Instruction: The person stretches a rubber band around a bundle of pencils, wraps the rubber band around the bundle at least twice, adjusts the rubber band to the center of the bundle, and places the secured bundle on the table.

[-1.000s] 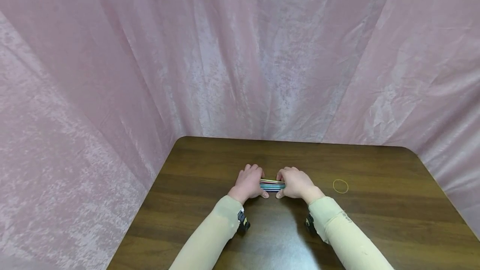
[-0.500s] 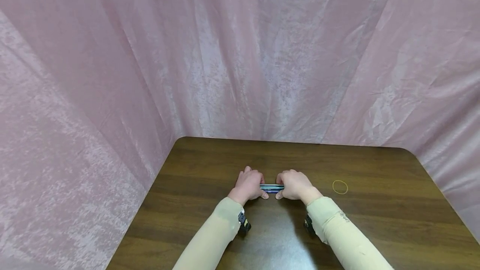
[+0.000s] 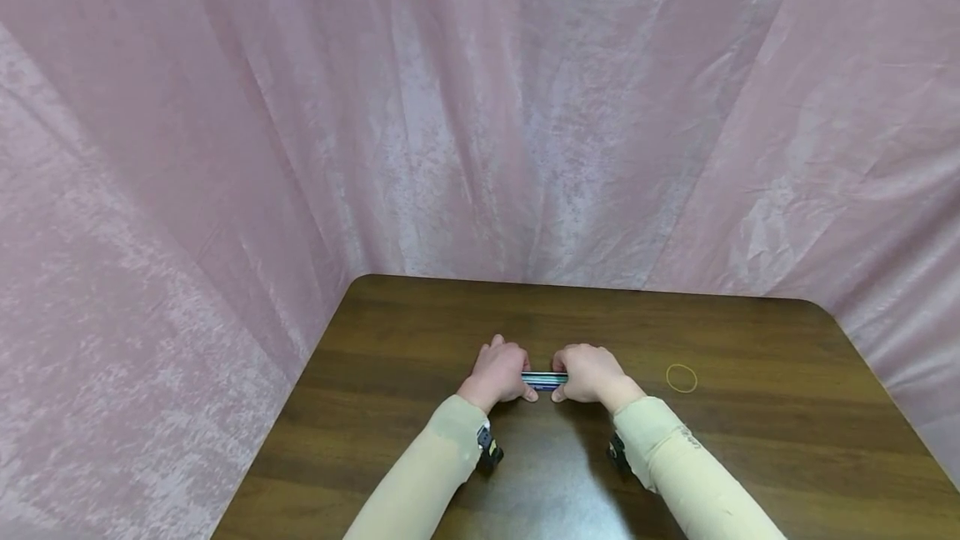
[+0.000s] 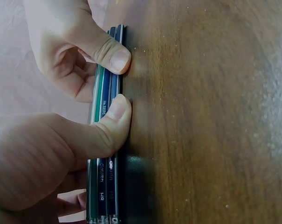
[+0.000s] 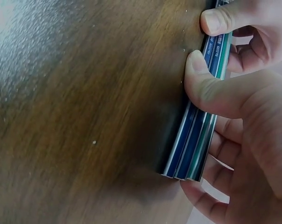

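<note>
A bundle of pencils (image 3: 543,381), dark blue and green with silvery stripes, lies sideways between both hands in the head view. My left hand (image 3: 497,375) grips its left part, thumb on the near side and fingers behind. On the right part, my right hand (image 3: 592,375) holds it the same way. The left wrist view shows the pencils (image 4: 102,179) side by side, printed with small lettering, both thumbs pressed on the outermost one. In the right wrist view the pencil ends (image 5: 180,177) are almost level. The fingers hide much of the bundle's far side.
A thin yellow rubber band (image 3: 682,378) lies in a loop on the brown wooden table (image 3: 757,440), right of the hands. Pink curtains (image 3: 480,107) hang behind the table's far edge. A small black device (image 3: 489,447) is strapped at the left sleeve.
The loosely stacked, many-coloured pencils have been turned and squeezed together, so mostly blue and green ones now show between the hands. Both hands have shifted slightly toward the person.
</note>
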A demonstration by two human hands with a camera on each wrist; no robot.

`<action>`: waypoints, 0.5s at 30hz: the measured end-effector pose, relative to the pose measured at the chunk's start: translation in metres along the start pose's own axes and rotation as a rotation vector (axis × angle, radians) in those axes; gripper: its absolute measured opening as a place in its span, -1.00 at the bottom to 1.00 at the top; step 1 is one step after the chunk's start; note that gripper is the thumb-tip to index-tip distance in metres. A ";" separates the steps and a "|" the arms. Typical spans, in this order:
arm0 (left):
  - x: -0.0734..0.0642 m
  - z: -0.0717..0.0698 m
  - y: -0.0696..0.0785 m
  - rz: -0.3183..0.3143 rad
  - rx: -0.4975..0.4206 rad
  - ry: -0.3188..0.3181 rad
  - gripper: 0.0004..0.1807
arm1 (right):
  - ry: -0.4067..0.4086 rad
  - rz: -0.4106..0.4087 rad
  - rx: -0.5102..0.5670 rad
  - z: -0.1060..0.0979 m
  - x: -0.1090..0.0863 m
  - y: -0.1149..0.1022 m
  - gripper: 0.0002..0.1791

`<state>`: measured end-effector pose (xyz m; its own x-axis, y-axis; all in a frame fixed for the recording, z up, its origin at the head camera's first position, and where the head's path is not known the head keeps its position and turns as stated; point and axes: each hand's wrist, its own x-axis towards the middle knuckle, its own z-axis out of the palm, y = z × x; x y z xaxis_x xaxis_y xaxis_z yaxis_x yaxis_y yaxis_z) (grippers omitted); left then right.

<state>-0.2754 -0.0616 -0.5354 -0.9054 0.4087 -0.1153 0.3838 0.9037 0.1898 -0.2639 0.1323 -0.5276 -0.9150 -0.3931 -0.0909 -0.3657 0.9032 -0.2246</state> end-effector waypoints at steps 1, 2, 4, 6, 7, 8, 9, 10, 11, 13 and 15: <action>0.000 0.000 0.000 0.003 0.002 0.003 -0.58 | -0.003 0.007 0.004 0.001 0.000 0.000 -0.60; -0.001 0.001 0.000 0.004 0.000 0.006 -0.58 | -0.004 0.012 0.008 0.001 0.000 -0.001 -0.61; -0.003 0.002 -0.001 0.008 0.002 0.006 -0.58 | -0.009 0.019 0.025 0.002 -0.001 -0.001 -0.61; -0.005 0.003 -0.001 0.010 0.000 0.002 -0.57 | -0.014 0.022 0.044 0.003 -0.002 -0.001 -0.62; -0.006 0.003 -0.001 0.011 -0.003 -0.002 -0.57 | -0.015 0.021 0.051 0.004 -0.002 -0.001 -0.63; -0.006 0.004 -0.001 0.013 -0.003 -0.005 -0.56 | -0.012 0.018 0.054 0.004 -0.003 -0.001 -0.63; -0.007 0.004 -0.001 0.016 0.002 -0.010 -0.56 | -0.011 0.016 0.058 0.005 -0.003 -0.001 -0.64; -0.007 0.004 0.000 0.018 0.004 -0.014 -0.55 | -0.007 0.011 0.060 0.005 -0.004 -0.001 -0.64; -0.007 0.004 0.000 0.022 0.008 -0.013 -0.55 | -0.003 0.005 0.062 0.005 -0.005 -0.001 -0.65; -0.006 0.004 0.000 0.030 0.025 -0.014 -0.56 | 0.005 -0.004 0.059 0.004 -0.006 -0.002 -0.66; -0.005 0.003 0.001 0.038 0.043 -0.013 -0.56 | 0.006 -0.012 0.060 0.002 -0.006 -0.003 -0.67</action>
<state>-0.2697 -0.0629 -0.5380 -0.8877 0.4441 -0.1213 0.4255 0.8920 0.1524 -0.2573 0.1318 -0.5288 -0.9116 -0.4029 -0.0818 -0.3663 0.8863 -0.2833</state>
